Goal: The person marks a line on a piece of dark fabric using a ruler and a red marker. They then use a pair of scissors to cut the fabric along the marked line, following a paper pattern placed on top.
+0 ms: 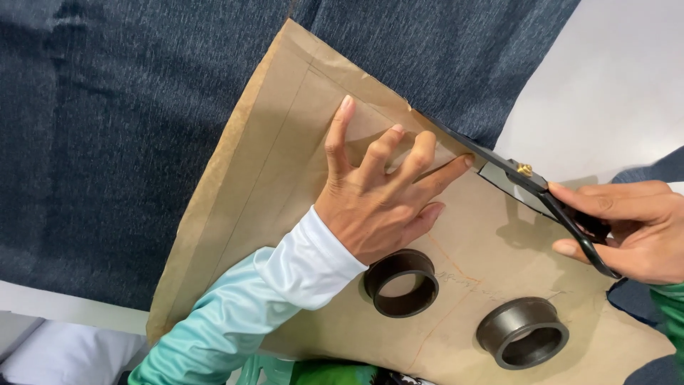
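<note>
My left hand presses flat, fingers spread, on a brown paper pattern that lies over dark blue-grey fabric. My right hand grips the black handles of a pair of scissors. The blades reach along the pattern's upper right edge, into the fabric, close to my left fingertips. Pencil and orange lines are drawn on the paper.
Two dark ring-shaped weights rest on the pattern below my hands. The white table surface shows at the upper right. A green object lies at the bottom edge.
</note>
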